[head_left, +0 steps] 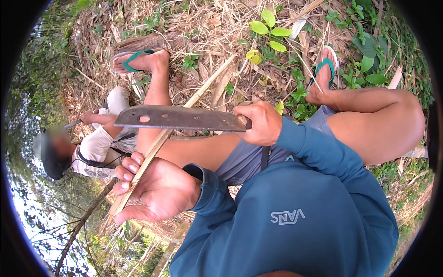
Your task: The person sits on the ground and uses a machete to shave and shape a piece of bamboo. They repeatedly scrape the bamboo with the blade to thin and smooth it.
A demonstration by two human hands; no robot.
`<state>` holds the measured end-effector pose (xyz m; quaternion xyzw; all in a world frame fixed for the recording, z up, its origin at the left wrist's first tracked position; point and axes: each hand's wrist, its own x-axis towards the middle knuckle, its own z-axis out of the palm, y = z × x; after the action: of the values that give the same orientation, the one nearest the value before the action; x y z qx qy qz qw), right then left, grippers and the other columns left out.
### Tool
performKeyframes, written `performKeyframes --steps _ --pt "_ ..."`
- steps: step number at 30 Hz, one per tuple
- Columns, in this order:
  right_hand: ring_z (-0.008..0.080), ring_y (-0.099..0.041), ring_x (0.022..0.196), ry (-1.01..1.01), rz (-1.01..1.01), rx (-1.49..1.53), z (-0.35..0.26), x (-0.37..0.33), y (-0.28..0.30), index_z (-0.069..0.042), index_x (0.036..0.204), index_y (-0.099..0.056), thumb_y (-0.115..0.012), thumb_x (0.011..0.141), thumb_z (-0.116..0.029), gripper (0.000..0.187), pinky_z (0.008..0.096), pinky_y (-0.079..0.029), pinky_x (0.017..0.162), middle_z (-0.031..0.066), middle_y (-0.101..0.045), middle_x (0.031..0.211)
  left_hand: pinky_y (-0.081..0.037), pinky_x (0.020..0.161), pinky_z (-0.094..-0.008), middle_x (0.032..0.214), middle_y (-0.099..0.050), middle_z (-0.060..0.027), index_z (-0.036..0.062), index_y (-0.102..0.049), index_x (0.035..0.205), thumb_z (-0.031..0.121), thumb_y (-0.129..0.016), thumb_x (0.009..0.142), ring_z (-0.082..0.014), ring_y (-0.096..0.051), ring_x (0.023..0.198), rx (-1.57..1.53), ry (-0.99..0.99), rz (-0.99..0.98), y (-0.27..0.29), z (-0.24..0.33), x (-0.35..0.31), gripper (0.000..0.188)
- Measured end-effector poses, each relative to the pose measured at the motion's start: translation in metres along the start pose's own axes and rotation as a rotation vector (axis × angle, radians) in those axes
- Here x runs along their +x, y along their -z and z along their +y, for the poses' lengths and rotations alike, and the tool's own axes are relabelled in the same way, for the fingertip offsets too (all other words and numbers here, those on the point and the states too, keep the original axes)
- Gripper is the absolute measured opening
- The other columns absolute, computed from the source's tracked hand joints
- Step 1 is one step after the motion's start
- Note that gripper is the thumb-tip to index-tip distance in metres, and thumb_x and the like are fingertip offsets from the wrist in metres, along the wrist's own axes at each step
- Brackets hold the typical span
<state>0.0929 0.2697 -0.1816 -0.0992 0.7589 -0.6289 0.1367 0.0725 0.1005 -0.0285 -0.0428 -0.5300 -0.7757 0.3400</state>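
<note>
My right hand [260, 123] is closed around the handle of a machete [194, 118]. Its broad dark blade reaches leftward, with a hole near the far end and the thin bright edge toward me. Across the curled fingers of my left hand [159, 191], palm up, lies a long pale split strip that looks like bamboo [159, 142]. The strip slants from beside my left thumb up and right toward the ground litter. The blade crosses over the strip just beyond my left fingers; whether the two touch, I cannot tell.
My bent legs spread to both sides, feet in green-strapped flip-flops [134, 61]. Dry leaves and stalks [207, 27] cover the ground, with a leafy green seedling [269, 30] among them. At left sits another person [99, 147] in light clothes, holding a blade-like tool. A thin branch [85, 217] stands lower left.
</note>
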Motion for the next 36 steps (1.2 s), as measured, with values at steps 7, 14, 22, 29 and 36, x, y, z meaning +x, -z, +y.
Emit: performKeyframes --steps 7,14,22,29,36 --pt "0.0368 -0.057 0.055 -0.319 0.042 -0.085 0.043 0.010 0.006 -0.003 0.074 -0.059 -0.068 0.069 -0.017 0.017 0.0422 -0.044 0.055 0.0165 -0.054 0.057 -0.037 0.076 -0.0351 0.086 -0.047 -0.0071 0.0030 -0.058 0.088 0.058 -0.047 0.093 -0.0219 -0.042 0.080 0.022 -0.019 -0.069 -0.008 -0.001 -0.007 0.057" --pt "0.0358 -0.057 0.055 -0.071 -0.022 0.023 0.028 0.009 -0.004 -0.004 0.079 -0.061 -0.066 0.069 -0.016 0.017 0.0425 -0.044 0.055 0.0156 -0.056 0.059 -0.038 0.074 -0.0346 0.085 -0.049 -0.0064 0.0032 -0.058 0.087 0.057 -0.053 0.091 -0.0206 -0.043 0.079 0.013 -0.007 0.002 -0.005 -0.002 0.004 0.054" --pt "0.0366 -0.058 0.057 -0.011 -0.001 -0.062 0.018 0.000 -0.006 -0.003 0.079 -0.062 -0.065 0.071 -0.019 0.018 0.0440 -0.045 0.056 0.0167 -0.057 0.059 -0.039 0.074 -0.0356 0.085 -0.050 -0.0058 0.0042 -0.060 0.087 0.059 -0.053 0.090 -0.0212 -0.045 0.081 0.036 -0.005 0.018 0.008 0.000 0.001 0.055" --pt "0.0379 -0.059 0.058 -0.204 0.017 -0.139 0.047 0.013 -0.007 -0.005 0.079 -0.063 -0.065 0.072 -0.022 0.019 0.0445 -0.046 0.056 0.0178 -0.056 0.058 -0.040 0.074 -0.0347 0.085 -0.051 -0.0062 0.0039 -0.061 0.085 0.058 -0.053 0.090 -0.0207 -0.044 0.080 0.030 -0.006 0.001 0.019 0.001 0.006 0.055" --pt "0.0380 -0.059 0.059 -0.376 0.007 -0.096 0.057 0.023 0.005 -0.003 0.074 -0.061 -0.063 0.073 -0.023 0.020 0.0454 -0.046 0.059 0.0181 -0.057 0.058 -0.038 0.072 -0.0348 0.084 -0.050 -0.0065 0.0037 -0.060 0.085 0.059 -0.053 0.090 -0.0208 -0.044 0.079 -0.016 -0.016 0.002 0.015 -0.003 0.008 0.055"
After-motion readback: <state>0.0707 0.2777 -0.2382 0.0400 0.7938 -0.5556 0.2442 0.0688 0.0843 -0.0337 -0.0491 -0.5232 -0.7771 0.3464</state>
